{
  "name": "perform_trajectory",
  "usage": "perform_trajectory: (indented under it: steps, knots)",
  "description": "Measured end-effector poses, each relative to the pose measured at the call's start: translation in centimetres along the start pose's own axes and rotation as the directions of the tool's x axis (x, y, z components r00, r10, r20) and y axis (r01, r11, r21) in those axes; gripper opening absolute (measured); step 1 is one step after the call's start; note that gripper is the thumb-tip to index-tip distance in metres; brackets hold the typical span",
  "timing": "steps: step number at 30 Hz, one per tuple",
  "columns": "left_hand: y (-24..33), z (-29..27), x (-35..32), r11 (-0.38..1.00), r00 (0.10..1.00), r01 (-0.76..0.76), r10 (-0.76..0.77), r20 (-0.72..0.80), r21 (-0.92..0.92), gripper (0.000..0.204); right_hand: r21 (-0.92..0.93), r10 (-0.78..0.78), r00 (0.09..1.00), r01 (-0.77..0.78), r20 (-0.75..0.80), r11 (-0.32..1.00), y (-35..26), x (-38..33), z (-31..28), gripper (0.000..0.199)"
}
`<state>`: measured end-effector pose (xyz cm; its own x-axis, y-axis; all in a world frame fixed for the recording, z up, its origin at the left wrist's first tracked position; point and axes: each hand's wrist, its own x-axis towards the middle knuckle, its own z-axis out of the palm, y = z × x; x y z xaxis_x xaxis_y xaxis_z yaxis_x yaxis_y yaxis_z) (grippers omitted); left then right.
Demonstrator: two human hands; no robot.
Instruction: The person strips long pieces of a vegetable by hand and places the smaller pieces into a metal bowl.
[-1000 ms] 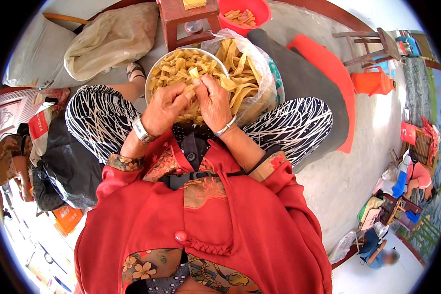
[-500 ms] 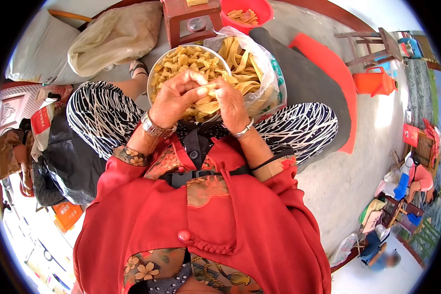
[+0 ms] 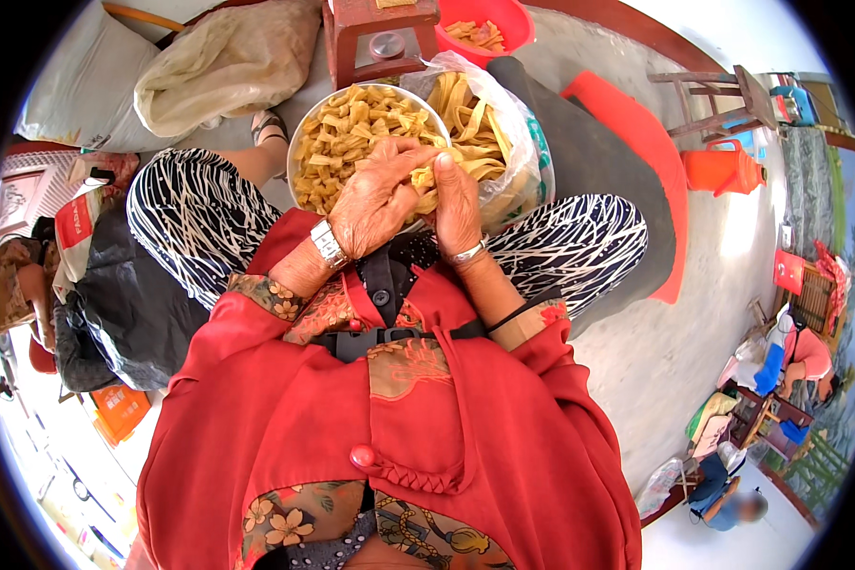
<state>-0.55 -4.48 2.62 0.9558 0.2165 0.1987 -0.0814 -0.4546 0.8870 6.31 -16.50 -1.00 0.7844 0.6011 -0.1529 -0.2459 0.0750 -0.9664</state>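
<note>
My left hand (image 3: 375, 199) and my right hand (image 3: 458, 209) meet over the right front part of a white-rimmed round bowl (image 3: 293, 169). Both are closed on a flat yellowish strip (image 3: 425, 178), which looks folded or knotted between the fingertips. Short, knotted-looking yellow pieces (image 3: 337, 142) fill the bowl. Against its right side leans a clear plastic bag (image 3: 521, 176) holding long loose strips (image 3: 470, 114) of the same colour. My fingers partly hide the strip, and my hands cover the bowl's near right edge.
Beyond the bowl stand a brown wooden stool (image 3: 342, 43) and a red basin (image 3: 518, 24) with more pieces. Pale sacks (image 3: 228, 71) lie far left. A grey and red mat (image 3: 603, 152), an orange jug (image 3: 722, 171) and a wooden chair (image 3: 755, 95) are rightward. Other people sit nearby.
Both hands have shifted slightly nearer and to the right. My left hand has turned, its back now facing up, while the strip between the fingertips looks more bunched.
</note>
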Motion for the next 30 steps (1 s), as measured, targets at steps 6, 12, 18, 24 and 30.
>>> perform_trajectory:
  steps: [6,12,18,24,30]
  knots:
    - [-1.9,1.2,-0.4,0.978,0.985,0.114,-0.134,-0.109,-0.172,0.031,-0.166,-0.205,0.978,0.197,-0.036,0.966,0.3,0.5,1.3,0.048]
    - [-2.3,-0.6,-0.6,0.478,0.895,0.423,-0.356,0.27,-0.77,0.049,-0.231,-0.239,0.97,0.221,-0.054,0.948,1.8,0.8,0.1,0.048]
    - [-2.4,-1.3,-0.3,0.122,0.796,0.575,-0.314,0.518,-0.809,0.058,-0.168,-0.213,0.977,0.207,-0.017,0.964,3.0,0.8,-0.9,0.054]
    - [-3.8,-1.0,-0.5,-0.079,0.817,0.547,-0.164,0.552,-0.833,0.054,-0.082,-0.031,0.995,0.024,-0.096,0.996,1.0,-0.6,-1.0,0.048]
    - [-4.2,-1.3,-0.6,-0.184,0.826,0.52,-0.138,0.546,-0.834,0.056,-0.178,-0.058,0.997,0.048,-0.049,0.983,0.2,-1.1,-1.3,0.047]
